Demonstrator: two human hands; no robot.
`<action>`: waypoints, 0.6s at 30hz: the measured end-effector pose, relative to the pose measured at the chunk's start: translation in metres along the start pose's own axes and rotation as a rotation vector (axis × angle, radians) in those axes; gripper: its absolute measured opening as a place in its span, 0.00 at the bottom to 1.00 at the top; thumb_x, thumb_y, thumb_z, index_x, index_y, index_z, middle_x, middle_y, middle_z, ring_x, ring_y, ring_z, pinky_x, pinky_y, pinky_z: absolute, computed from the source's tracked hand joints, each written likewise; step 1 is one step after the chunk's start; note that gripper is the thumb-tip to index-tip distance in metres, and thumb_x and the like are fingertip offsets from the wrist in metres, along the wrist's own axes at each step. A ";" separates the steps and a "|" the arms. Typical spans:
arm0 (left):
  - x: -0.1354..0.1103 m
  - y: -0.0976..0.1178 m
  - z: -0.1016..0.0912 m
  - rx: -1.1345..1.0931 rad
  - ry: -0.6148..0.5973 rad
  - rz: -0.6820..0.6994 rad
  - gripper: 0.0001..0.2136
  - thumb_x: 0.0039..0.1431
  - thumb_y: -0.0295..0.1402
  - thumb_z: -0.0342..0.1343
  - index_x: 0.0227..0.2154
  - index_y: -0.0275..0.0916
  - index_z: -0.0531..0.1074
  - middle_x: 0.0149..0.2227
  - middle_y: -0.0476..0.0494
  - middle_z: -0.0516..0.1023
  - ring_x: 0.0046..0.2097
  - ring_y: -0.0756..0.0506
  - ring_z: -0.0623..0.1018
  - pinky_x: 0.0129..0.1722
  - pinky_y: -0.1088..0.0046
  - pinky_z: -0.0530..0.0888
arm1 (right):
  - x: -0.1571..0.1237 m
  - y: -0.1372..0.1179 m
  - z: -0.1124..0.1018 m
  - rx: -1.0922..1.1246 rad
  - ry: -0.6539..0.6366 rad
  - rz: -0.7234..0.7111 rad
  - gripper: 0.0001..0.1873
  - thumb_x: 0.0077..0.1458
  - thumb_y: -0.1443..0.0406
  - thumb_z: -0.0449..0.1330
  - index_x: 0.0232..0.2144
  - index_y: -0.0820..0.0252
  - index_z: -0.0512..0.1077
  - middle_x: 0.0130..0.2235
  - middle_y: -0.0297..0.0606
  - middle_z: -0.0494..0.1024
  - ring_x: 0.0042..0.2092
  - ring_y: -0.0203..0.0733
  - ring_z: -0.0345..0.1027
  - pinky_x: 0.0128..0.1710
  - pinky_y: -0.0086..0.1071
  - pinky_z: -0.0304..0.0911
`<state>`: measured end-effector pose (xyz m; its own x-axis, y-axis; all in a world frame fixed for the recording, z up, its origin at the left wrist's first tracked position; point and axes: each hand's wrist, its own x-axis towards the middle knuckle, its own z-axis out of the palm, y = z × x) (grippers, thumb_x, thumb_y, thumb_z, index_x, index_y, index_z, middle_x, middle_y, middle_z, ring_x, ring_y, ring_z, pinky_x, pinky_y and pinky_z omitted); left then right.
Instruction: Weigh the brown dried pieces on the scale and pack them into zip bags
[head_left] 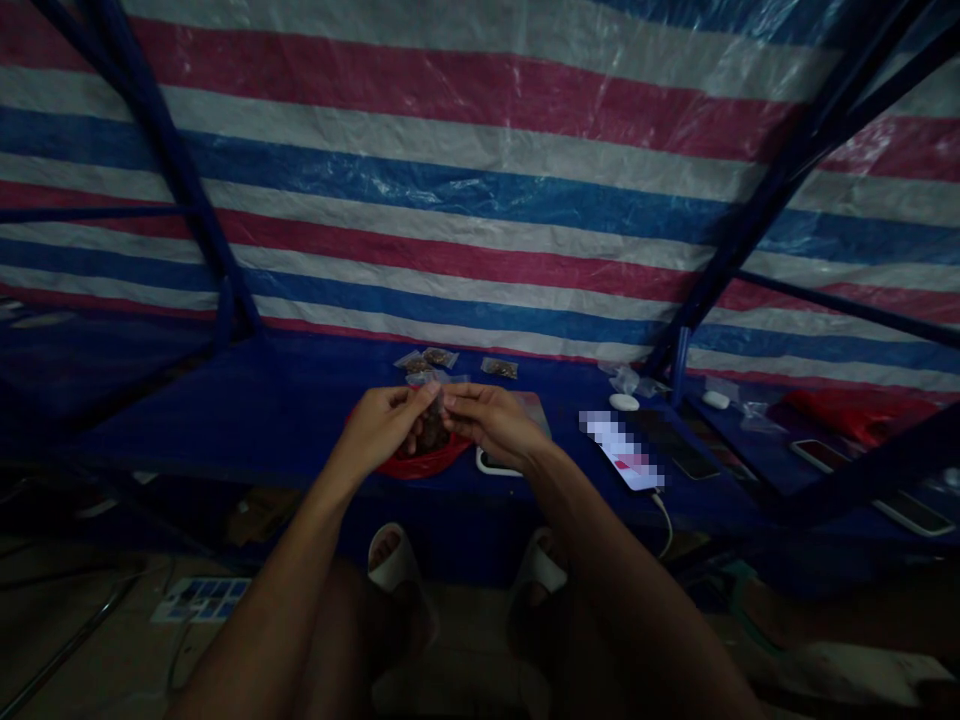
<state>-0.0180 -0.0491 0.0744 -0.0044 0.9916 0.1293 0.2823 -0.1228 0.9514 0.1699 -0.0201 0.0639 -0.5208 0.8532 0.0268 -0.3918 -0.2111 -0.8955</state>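
My left hand (386, 422) and my right hand (491, 415) meet above the front of the blue shelf (300, 410). Their fingertips are pinched on the top of a small clear plastic bag (433, 402); how full it is I cannot tell in the dim light. Below the fingers lies an open red plastic bag (424, 466) with dark brown pieces inside. A white-edged flat object (491, 464) sits partly under my right hand. Behind the hands are several small clear packets with brown contents, one of them a packet (500, 369) lying apart on the right.
A lit phone (622, 455) with a white cable lies to the right, beside a dark phone (690, 455) and a white oval object (624, 402). Blue metal posts (187, 190) frame the shelf. A striped plastic sheet (450, 200) hangs behind. More phones and a red bag (862, 415) are at far right.
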 end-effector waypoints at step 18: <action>0.003 -0.019 -0.010 0.006 -0.301 0.099 0.19 0.63 0.50 0.58 0.26 0.40 0.74 0.23 0.48 0.78 0.23 0.48 0.77 0.25 0.74 0.71 | 0.007 0.024 0.007 -0.372 0.004 -0.081 0.10 0.49 0.59 0.70 0.23 0.59 0.78 0.25 0.34 0.82 0.28 0.38 0.75 0.34 0.31 0.69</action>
<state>-0.0331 -0.0445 0.0600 0.3071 0.9426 0.1314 0.2733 -0.2196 0.9365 0.1513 -0.0223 0.0459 -0.4960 0.8623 0.1027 -0.1292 0.0436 -0.9907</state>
